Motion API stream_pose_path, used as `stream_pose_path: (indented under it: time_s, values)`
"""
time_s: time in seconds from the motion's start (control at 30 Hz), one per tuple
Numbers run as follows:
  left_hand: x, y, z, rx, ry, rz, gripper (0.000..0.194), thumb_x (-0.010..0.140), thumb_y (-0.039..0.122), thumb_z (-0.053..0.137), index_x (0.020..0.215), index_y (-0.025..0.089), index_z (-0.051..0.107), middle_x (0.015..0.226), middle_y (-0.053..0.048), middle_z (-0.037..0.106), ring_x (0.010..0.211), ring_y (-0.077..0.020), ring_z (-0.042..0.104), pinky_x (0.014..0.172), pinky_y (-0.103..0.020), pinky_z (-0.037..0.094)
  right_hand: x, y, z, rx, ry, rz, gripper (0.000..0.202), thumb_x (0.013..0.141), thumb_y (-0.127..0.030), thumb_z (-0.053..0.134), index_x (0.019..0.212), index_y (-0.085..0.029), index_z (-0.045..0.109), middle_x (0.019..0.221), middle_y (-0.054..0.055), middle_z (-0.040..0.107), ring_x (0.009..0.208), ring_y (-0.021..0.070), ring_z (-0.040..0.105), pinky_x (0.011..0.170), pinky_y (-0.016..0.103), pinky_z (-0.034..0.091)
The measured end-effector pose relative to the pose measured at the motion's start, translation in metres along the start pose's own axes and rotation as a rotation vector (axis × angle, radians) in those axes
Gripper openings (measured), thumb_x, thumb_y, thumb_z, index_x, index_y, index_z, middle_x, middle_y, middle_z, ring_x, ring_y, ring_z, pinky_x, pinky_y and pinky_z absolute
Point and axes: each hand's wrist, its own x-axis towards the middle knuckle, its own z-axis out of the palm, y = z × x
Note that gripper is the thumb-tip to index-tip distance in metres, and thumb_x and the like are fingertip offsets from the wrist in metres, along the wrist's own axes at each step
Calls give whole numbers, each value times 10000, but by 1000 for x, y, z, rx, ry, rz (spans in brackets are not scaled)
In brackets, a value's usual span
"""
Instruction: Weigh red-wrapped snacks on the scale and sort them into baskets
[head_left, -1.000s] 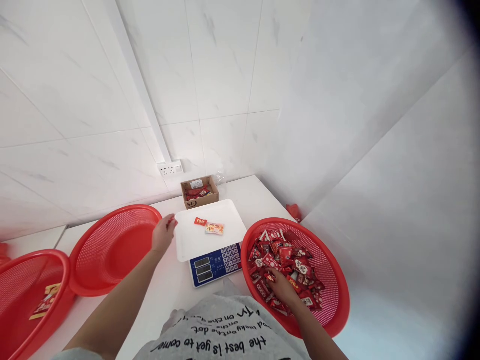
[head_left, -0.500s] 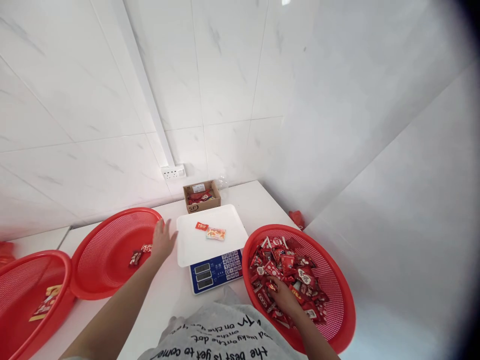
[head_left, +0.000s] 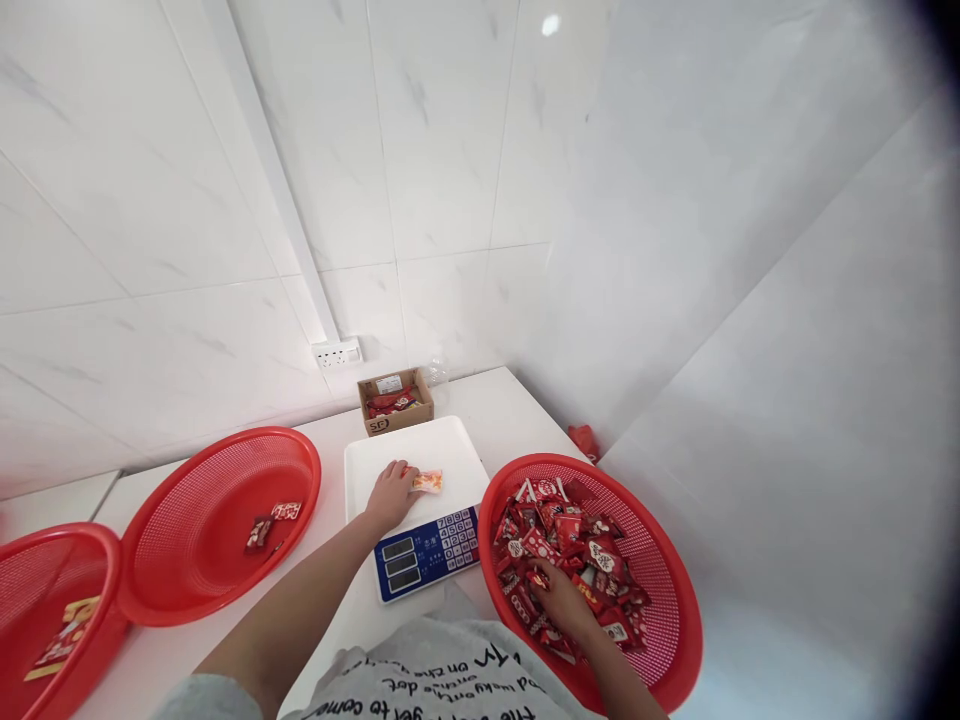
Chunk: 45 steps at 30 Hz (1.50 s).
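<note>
1. A white tabletop (head_left: pixel 491 400) carries everything, the baskets flanking the middle, probably so each side is within easy reach.
2. A grey shirt (head_left: pixel 442 650) fills the near middle; its black lettering, upside down, includes "on the dot" and "to come".
3. At right, a red basket (head_left: pixel 667 545) holds a heap of mostly red packets (head_left: pixel 568 527); their print is too small to read.
4. At left, two more red mesh baskets stand side by side: the farther basket (head_left: pixel 217 510) holds two small packets (head_left: pixel 259 532), the nearer basket (head_left: pixel 112 570) one yellow-and-red wrapper (head_left: pixel 67 640).
5. In the centre, a scale (head_left: pixel 427 550) bears a white tray (head_left: pixel 450 440). Its blue panel faces the person, presumably for reading; keys show digits, but the displays are unreadable.
6. Beyond it, a cardboard box (head_left: pixel 412 416) marked "SF" contains red packets.
7. The left hand (head_left: pixel 390 497) curls over the tray, touching an orange-and-white packet (head_left: pixel 429 482); whether it grips anything, I cannot tell.
8. The right hand (head_left: pixel 562 597), inside the right basket, pinches a small red-gold packet (head_left: pixel 538 578) between closed fingertips.
</note>
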Motion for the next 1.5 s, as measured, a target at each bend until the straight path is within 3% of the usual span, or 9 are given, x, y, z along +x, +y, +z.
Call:
stream_pose_path:
  time_s: [0.27, 0.43, 0.6, 0.77, 0.93, 1.07, 1.2, 1.3, 1.5]
  values:
    - [-14, -22, -17, 2, 91, -86, 321, 925, 193, 324, 1097, 182, 595, 1061, -97, 595, 1043, -218, 539, 944, -367, 413, 1, 3, 1, 15, 8, -16, 372, 745, -183, 477, 1094, -190, 606, 1170, 78, 657, 1119, 201, 589, 957, 285, 421]
    - [-30, -52, -54, -5, 222, -256, 394, 909, 155, 307, 1207, 166, 563, 1006, -114, 616, 1003, -228, 569, 911, -356, 434, 2, 3, 1, 13, -3, 0, 406, 754, -208, 473, 1139, -160, 591, 1196, 102, 645, 1125, 210, 586, 969, 293, 413]
    - [-65, -92, -94, -41, 369, -573, 453, 930, 312, 248, 1250, 128, 510, 943, -144, 634, 929, -302, 616, 772, -417, 495, 2, 3, 2, 5, 12, 13, 416, 741, -208, 478, 1137, -184, 602, 1189, 84, 655, 1112, 213, 597, 952, 299, 424]
    - [-96, -105, -94, -58, 445, -746, 654, 846, 379, 438, 1394, 47, 307, 1296, -267, 489, 1218, -409, 458, 918, -523, 436, -2, -16, -13, 40, -1, 69, 409, 772, -208, 441, 1145, -174, 605, 1137, 83, 682, 1061, 219, 626, 938, 315, 444]
    - [-94, -48, -67, -298, 386, -449, 566, 808, 340, 467, 1306, 71, 440, 1341, -201, 496, 1274, -313, 427, 1064, -447, 333, -23, -72, -43, 390, 84, 111, 473, 821, -344, 456, 1268, -210, 533, 1223, 63, 638, 1121, 219, 589, 895, 331, 487]
    - [-89, 33, -56, -778, -134, -207, 470, 829, 478, 483, 1188, 184, 558, 1198, -98, 637, 1119, -248, 572, 985, -383, 430, -49, -132, -56, 957, -66, 115, 683, 719, -369, 667, 1355, -293, 430, 1129, 28, 677, 927, 189, 656, 774, 324, 530]
    - [-88, 97, -56, -1050, -396, 26, 462, 817, 499, 549, 1159, 195, 609, 1171, -90, 658, 1098, -249, 580, 957, -377, 433, -66, -172, -49, 1173, -137, 33, 831, 614, -289, 779, 1362, -279, 417, 1029, 19, 697, 884, 174, 650, 791, 327, 527]
    - [-87, 115, -52, -1200, -472, 132, 442, 827, 477, 563, 1152, 185, 625, 1130, -83, 672, 1044, -233, 594, 916, -358, 444, -72, -181, -39, 1140, -134, -34, 804, 623, -294, 774, 1350, -248, 433, 1061, 39, 683, 915, 187, 639, 818, 355, 523]
    - [-91, 110, -44, -1324, -477, -150, 472, 778, 510, 620, 1083, 153, 663, 947, -83, 707, 833, -191, 621, 766, -314, 457, -73, -179, -34, 925, -146, -60, 580, 673, -349, 724, 1211, -228, 544, 1166, 63, 636, 951, 210, 636, 815, 386, 533]
